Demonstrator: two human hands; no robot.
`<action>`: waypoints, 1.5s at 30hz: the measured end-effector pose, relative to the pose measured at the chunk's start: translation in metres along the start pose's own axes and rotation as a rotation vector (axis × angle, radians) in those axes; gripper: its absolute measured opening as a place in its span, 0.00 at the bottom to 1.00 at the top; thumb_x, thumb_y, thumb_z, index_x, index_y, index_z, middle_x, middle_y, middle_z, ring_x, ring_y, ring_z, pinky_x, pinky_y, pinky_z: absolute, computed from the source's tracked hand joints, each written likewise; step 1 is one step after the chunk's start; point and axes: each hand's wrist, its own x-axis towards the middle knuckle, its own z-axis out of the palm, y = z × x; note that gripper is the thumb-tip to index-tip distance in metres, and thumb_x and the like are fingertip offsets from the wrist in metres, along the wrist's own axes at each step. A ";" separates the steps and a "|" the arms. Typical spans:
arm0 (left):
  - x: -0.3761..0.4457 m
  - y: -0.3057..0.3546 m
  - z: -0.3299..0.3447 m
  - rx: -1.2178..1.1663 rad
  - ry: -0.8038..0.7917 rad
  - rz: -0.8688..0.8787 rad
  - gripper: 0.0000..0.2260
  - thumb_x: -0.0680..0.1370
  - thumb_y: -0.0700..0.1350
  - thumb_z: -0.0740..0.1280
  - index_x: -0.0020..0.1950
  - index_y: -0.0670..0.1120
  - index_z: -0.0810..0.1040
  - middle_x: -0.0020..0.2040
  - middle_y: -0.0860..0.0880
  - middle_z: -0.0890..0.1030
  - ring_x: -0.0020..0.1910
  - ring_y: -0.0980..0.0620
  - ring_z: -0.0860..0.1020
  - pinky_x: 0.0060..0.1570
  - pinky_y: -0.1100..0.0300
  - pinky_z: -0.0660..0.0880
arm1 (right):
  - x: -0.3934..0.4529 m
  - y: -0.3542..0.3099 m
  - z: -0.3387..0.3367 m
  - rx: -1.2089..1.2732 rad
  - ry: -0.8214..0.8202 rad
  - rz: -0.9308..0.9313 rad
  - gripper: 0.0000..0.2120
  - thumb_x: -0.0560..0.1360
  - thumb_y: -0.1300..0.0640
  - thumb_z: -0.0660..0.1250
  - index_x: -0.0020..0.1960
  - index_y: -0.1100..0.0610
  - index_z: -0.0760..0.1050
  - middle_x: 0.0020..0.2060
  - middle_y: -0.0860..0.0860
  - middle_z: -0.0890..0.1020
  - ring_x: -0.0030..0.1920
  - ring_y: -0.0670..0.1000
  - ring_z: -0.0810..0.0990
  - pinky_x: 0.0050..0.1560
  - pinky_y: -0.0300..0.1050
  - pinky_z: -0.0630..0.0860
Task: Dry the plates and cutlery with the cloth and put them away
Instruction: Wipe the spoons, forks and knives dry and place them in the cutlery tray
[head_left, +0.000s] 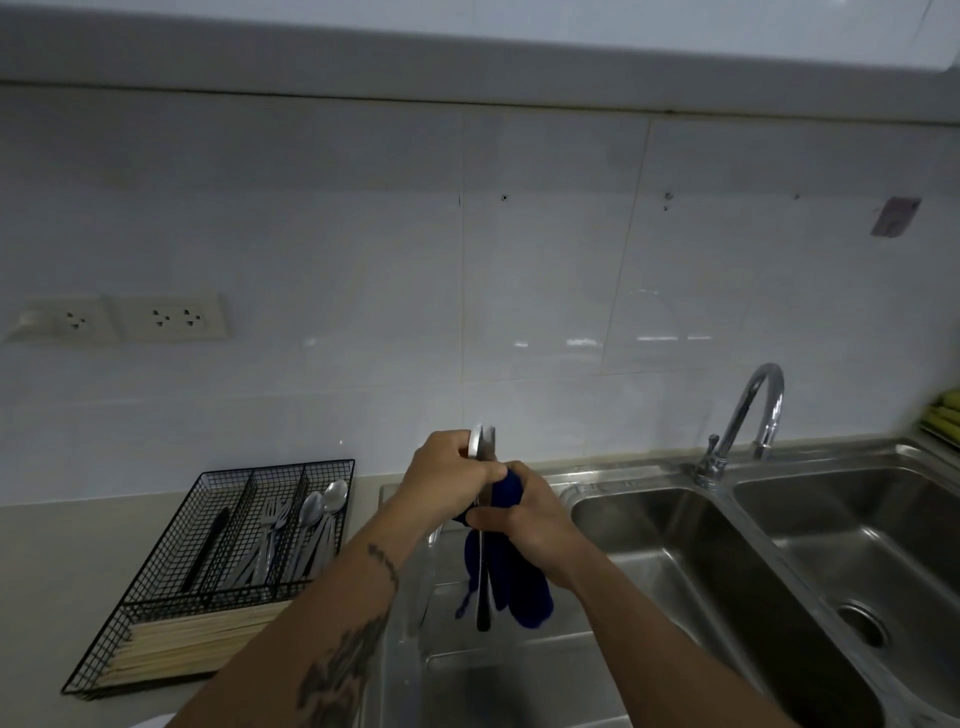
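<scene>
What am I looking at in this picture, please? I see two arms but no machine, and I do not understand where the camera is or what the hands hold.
There is no machine here. A person wears one camera on the head, and it looks forward and down, so you see that person's own two arms.

The left hand grips the top ends of some metal cutlery; it looks like a spoon and a fork, held upright. The right hand holds a dark blue cloth wrapped round the handles, to dry them.

Below the hands lies a steel sink with two basins and a tap. On the counter to the left stands a black wire tray with forks, spoons and wooden chopsticks in separate compartments.
</scene>
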 end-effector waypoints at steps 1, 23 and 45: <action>0.000 -0.002 0.001 -0.012 0.014 0.019 0.04 0.72 0.43 0.74 0.43 0.45 0.81 0.40 0.48 0.84 0.41 0.50 0.82 0.41 0.56 0.79 | -0.001 0.000 -0.002 0.001 0.004 0.002 0.21 0.67 0.64 0.76 0.57 0.57 0.74 0.48 0.56 0.84 0.48 0.57 0.84 0.51 0.55 0.82; -0.005 -0.004 0.000 -0.344 0.285 0.065 0.02 0.74 0.40 0.74 0.42 0.45 0.85 0.38 0.46 0.85 0.41 0.46 0.85 0.44 0.51 0.84 | -0.015 0.001 -0.018 -0.247 0.031 -0.111 0.23 0.71 0.59 0.75 0.63 0.46 0.73 0.52 0.44 0.83 0.51 0.46 0.82 0.55 0.50 0.82; -0.015 -0.006 -0.016 -0.475 0.281 -0.028 0.03 0.75 0.40 0.73 0.44 0.41 0.84 0.36 0.47 0.84 0.37 0.50 0.83 0.40 0.56 0.81 | -0.021 0.016 -0.027 -0.081 -0.185 -0.002 0.22 0.70 0.62 0.75 0.61 0.49 0.76 0.51 0.52 0.85 0.52 0.53 0.84 0.58 0.56 0.80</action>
